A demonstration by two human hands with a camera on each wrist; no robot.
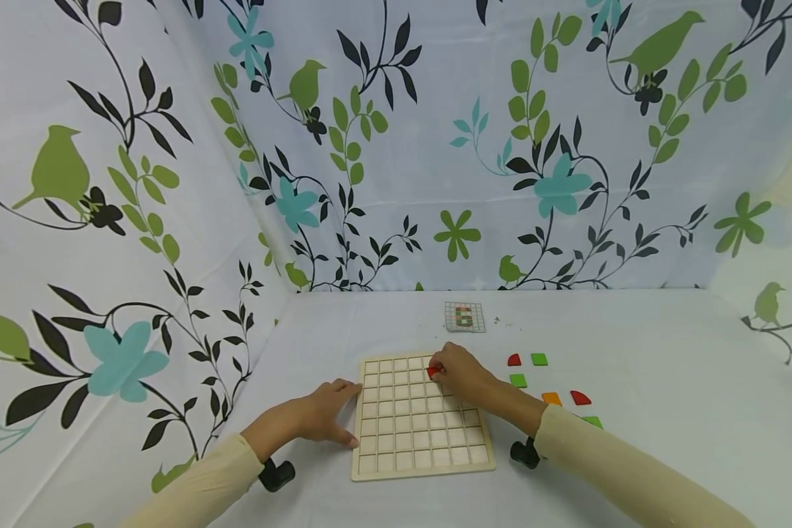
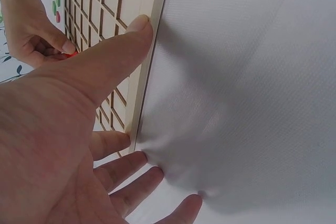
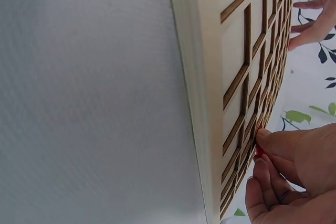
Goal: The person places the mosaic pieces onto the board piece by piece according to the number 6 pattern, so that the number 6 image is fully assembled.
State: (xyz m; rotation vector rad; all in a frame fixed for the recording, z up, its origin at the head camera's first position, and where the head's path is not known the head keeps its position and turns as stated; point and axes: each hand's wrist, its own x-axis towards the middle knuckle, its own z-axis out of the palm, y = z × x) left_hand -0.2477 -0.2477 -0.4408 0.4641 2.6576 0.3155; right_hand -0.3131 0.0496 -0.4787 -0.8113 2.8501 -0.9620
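A square wooden grid board (image 1: 422, 422) with rows of shallow cells lies on the white table. My right hand (image 1: 463, 375) reaches over its far part and pinches a small red tile (image 1: 433, 372) between thumb and fingers. In the right wrist view the red tile (image 3: 260, 141) stands close over the grid cells, partly covered by the fingertips. On the board's left side my left hand (image 1: 326, 415) rests with spread, fairly straight fingers. The left wrist view shows that hand's thumb (image 2: 139, 24) on the wooden rim, with the other fingers along the edge and table.
Right of the board lie loose tiles: a red quarter-round (image 1: 514, 360), green squares (image 1: 539, 359), an orange square (image 1: 551, 398) and another red quarter-round (image 1: 581, 397). Behind the board is a small grid card (image 1: 465, 317) with a coloured figure. Patterned cloth (image 1: 396, 147) hangs behind the table.
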